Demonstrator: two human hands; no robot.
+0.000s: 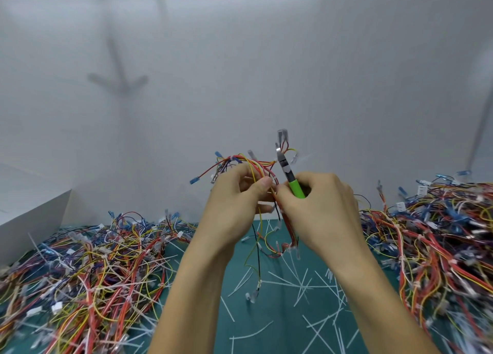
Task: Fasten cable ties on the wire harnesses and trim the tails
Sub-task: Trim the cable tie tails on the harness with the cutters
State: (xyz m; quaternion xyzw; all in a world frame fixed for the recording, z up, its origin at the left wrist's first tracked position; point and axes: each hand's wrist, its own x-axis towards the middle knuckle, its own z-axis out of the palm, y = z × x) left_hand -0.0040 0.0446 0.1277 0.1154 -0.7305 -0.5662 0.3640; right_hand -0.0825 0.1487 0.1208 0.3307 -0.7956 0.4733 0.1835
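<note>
Wire harness [256, 165] being held up, left hand [234, 204] pinching its wires; right hand [322, 209] gripping green-handled cutters [290, 176], blades pointing up.

Harness piles [88, 268] at lower left and right [437, 236] hem me in; between them, the green mat [280, 313] is passable, strewn with trimmed tails [301, 284].

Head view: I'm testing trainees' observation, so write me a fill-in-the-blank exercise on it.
The right hand grips cutters with a ____ handle.
The cutters' blades point ____.
The left hand holds a wire harness raised ____ the mat.
Missing words: green; up; above.
</note>
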